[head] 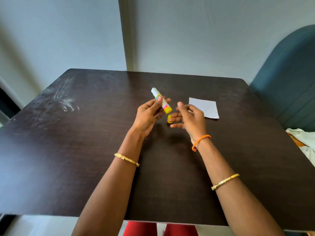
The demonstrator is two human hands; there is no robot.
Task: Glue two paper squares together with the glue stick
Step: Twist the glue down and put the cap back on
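My left hand (150,114) is shut on a glue stick (161,100), held above the table with its white end pointing up and away and its yellow end toward my right hand. My right hand (190,116) hovers beside it with fingers spread and blurred. A small yellow cap (169,119) sits right at its fingertips; I cannot tell whether they touch it. A white paper square (207,108) lies flat on the dark table (85,159) just behind my right hand, its near left corner hidden by the hand. I see only one sheet.
The table shows pale smear marks (66,101) at its far left. A teal padded chair back (289,82) stands at the right, with white and orange cloth (305,143) beside the table's right edge. A wall rises right behind the table.
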